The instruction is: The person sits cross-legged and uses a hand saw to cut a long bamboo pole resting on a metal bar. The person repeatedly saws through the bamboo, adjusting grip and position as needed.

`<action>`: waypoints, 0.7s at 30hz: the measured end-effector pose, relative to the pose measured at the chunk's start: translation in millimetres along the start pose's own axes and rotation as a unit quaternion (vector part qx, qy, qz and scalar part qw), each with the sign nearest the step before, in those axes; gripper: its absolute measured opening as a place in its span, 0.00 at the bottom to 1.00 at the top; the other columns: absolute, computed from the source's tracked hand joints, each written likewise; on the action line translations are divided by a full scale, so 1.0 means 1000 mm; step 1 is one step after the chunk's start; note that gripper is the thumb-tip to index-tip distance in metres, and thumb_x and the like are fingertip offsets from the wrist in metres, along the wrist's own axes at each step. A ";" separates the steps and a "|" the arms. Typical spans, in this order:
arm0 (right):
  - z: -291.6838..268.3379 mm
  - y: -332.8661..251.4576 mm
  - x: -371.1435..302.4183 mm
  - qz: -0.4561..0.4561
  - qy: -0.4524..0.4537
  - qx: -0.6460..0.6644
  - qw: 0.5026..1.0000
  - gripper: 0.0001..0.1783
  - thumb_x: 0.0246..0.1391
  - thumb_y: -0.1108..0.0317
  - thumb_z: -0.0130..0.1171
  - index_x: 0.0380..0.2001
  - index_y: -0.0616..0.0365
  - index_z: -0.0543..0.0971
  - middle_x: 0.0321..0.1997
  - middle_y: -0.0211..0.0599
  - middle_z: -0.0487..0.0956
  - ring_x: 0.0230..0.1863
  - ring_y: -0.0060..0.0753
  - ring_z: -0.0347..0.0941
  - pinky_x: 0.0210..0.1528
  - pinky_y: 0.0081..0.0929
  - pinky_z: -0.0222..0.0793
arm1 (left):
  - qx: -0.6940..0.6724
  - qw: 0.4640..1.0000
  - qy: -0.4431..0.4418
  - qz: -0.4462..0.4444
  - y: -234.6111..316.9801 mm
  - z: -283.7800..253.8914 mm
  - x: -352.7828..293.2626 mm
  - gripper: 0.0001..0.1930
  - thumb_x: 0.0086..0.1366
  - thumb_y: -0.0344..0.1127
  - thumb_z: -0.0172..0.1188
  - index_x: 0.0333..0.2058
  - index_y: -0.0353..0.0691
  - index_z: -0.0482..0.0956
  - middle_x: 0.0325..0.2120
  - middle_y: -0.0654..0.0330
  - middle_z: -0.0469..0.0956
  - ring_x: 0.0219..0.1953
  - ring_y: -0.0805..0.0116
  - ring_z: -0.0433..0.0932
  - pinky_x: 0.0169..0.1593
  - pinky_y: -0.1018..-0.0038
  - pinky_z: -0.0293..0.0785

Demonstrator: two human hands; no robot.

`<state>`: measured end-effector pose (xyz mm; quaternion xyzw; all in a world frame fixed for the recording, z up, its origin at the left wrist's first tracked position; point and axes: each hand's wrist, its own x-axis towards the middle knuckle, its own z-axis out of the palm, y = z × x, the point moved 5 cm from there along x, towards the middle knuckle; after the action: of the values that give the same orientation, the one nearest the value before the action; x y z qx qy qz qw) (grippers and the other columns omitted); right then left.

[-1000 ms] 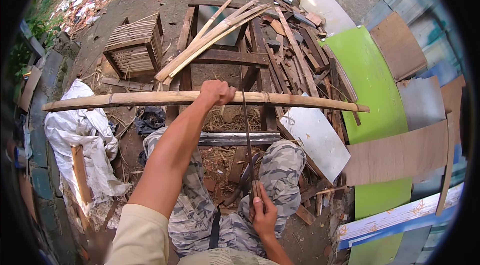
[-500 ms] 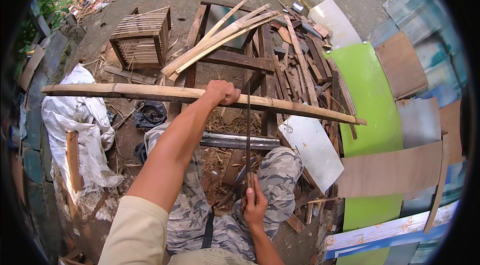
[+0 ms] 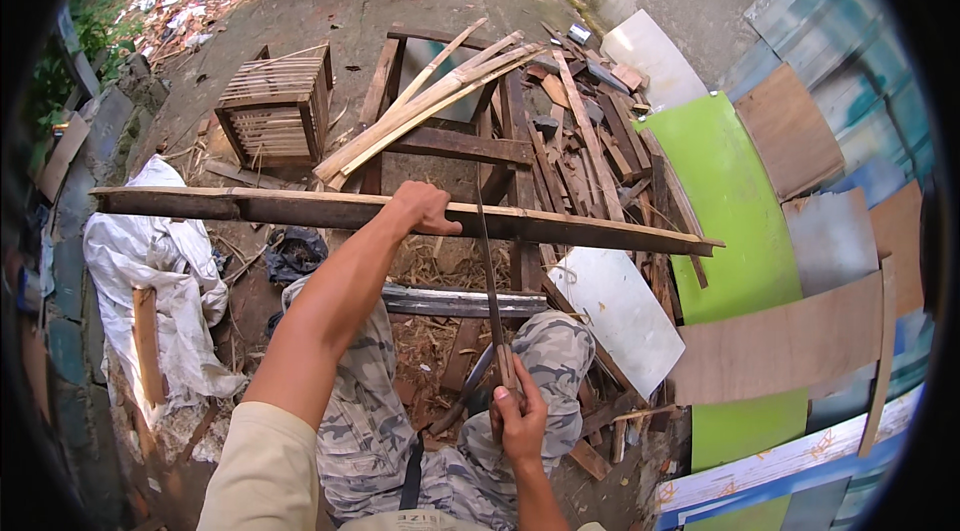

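Observation:
A long split length of bamboo lies crosswise before me, its dark side turned toward me. My left hand is closed over it near the middle. My right hand, low over my right knee, grips the wooden handle of a long, narrow-bladed knife. The blade points away from me and leans slightly left, its upper part at the bamboo just right of my left hand. Whether the edge cuts into the bamboo cannot be made out. Beyond, several split bamboo pieces rest across a dark wooden frame.
A slatted wooden crate stands at far left. White sacking lies under the bamboo's left end. Scrap wood, a green panel and a white sheet spread to the right. A curved blade lies by my right knee.
The bamboo has rolled so that more of its dark side shows. The knife has tilted, its tip now leaning left. My left hand still holds the bamboo.

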<state>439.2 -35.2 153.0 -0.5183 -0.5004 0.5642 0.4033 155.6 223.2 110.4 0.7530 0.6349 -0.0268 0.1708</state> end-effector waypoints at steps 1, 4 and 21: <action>0.003 -0.008 -0.002 -0.046 -0.012 -0.028 0.999 0.34 0.63 0.67 0.62 0.69 0.65 0.65 0.28 0.26 0.74 0.26 0.16 0.67 0.29 0.17 0.65 | 0.015 1.000 0.007 0.010 -0.005 0.004 0.001 0.29 0.59 0.60 0.58 0.36 0.34 0.85 0.37 0.42 0.85 0.43 0.43 0.83 0.48 0.53 0.79; 0.004 -0.009 -0.008 -0.172 -0.041 -0.083 0.981 0.36 0.63 0.67 0.62 0.70 0.66 0.63 0.33 0.27 0.76 0.27 0.15 0.66 0.30 0.16 0.65 | 0.034 0.999 0.014 0.011 -0.006 0.011 0.010 0.24 0.58 0.55 0.62 0.34 0.35 0.85 0.34 0.43 0.85 0.41 0.44 0.84 0.45 0.54 0.80; 0.026 -0.039 0.048 -0.130 0.058 -0.169 0.975 0.30 0.58 0.70 0.59 0.65 0.62 0.72 0.55 0.57 0.82 0.48 0.36 0.83 0.49 0.29 0.76 | 0.050 0.994 0.099 0.020 -0.006 0.026 0.017 0.19 0.65 0.51 0.58 0.32 0.40 0.85 0.28 0.44 0.84 0.36 0.43 0.84 0.40 0.53 0.80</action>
<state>404.8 14.4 182.2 -0.5413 -0.6274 0.3832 0.4079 157.4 232.8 79.6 0.7718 0.6317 0.0197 0.0696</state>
